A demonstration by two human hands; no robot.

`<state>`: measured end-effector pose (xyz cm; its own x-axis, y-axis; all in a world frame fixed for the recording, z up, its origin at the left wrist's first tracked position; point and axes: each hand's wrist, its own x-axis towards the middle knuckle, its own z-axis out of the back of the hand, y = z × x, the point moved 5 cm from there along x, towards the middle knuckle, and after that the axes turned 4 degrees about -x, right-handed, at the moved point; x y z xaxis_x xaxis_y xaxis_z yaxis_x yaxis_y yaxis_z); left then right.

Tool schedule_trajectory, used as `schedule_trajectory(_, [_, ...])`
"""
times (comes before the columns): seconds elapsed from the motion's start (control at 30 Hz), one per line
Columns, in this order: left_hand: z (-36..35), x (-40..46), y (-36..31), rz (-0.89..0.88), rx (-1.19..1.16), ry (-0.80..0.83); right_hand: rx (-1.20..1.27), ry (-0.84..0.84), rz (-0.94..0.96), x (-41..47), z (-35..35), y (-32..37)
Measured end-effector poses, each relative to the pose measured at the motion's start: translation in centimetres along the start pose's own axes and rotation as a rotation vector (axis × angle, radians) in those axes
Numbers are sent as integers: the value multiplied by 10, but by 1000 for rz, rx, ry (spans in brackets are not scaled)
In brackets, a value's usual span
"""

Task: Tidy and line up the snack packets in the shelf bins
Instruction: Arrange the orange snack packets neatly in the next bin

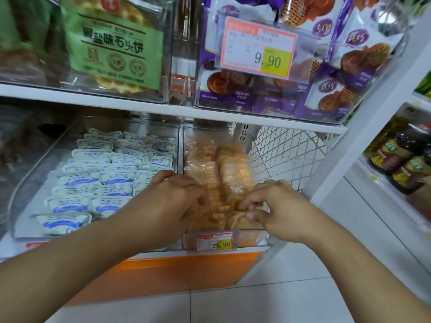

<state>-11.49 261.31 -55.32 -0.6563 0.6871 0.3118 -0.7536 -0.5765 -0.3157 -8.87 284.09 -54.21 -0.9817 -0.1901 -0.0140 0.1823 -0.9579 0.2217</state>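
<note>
Orange snack packets (229,169) stand in rows inside a clear bin (258,240) on the lower shelf, right of centre. Both of my hands reach into the front of that bin. My left hand (173,194) curls its fingers over the front left packets and grips them. My right hand (277,206) pinches a front packet between thumb and fingertips. To the left, a wider clear bin (17,201) holds several neat rows of white-and-blue packets (105,176).
A price tag reading 29.90 (214,243) hangs on the orange bin's front. Above, clear bins hold green waffle bags (112,43) and purple bags (331,73) with a 9.90 tag. A wire mesh panel (286,155) stands right of the bin. Bottles (401,155) fill the far-right shelf.
</note>
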Motion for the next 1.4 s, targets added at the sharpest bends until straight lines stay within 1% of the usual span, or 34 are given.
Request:
schedule_trajectory(0.07, [-1, 0, 2, 4, -1, -7, -35, -16, 6, 2, -2, 0])
schedule_trajectory(0.13, [-3, 1, 4, 6, 2, 1, -79, -100, -15, 2, 5, -3])
schedule_trajectory(0.2, [-4, 2, 4, -6, 10, 3, -179, -159, 2, 2, 12, -4])
schedule_trajectory(0.27, [-4, 1, 4, -19, 11, -2, -244, -126, 27, 2, 12, -1])
schedule_trajectory(0.33, [-4, 1, 4, -22, 8, -3, -219, -80, 30, 1, 9, -1])
schedule_trajectory(0.4, [-4, 1, 4, -16, 16, -2, -180, -71, 23, 0, 8, -3])
schedule_trajectory(0.5, [-5, 1, 3, -3, 48, -20, -227, -71, 15, -1, 8, -4])
schedule_trajectory(0.57, [-4, 0, 1, -9, 56, -24, -242, -102, 25, -1, 8, -2])
schedule_trajectory(0.67, [-2, 0, -3, -37, 60, -21, -142, -185, 52, -3, 9, 6])
schedule_trajectory(0.77, [0, 1, -5, -26, 45, -27, -38, -213, 108, -3, 4, 17])
schedule_trajectory(0.83, [0, 1, -5, -18, 40, -40, 1, -195, 151, -2, -1, 25])
schedule_trajectory(0.9, [2, 1, -5, -16, 20, -85, -14, -172, 183, 0, -9, 34])
schedule_trajectory(1.03, [7, 1, -6, -15, -45, -156, -86, -213, 203, 6, -13, 44])
schedule_trajectory(1.13, [8, -1, -2, 18, -64, -66, -90, -194, 138, 4, -3, 37])
schedule_trajectory(1.2, [5, -3, 0, -15, 9, -11, -121, -168, 95, -2, 6, 27])
schedule_trajectory(1.27, [-1, -4, 2, -10, 70, 34, -206, -128, 71, -8, 13, 15])
schedule_trajectory(1.33, [-6, -2, 4, 12, 90, 50, -266, -81, 42, -11, 18, 5])
schedule_trajectory(1.4, [-7, 0, 1, 22, 84, 32, -303, -22, 10, -12, 17, 1])
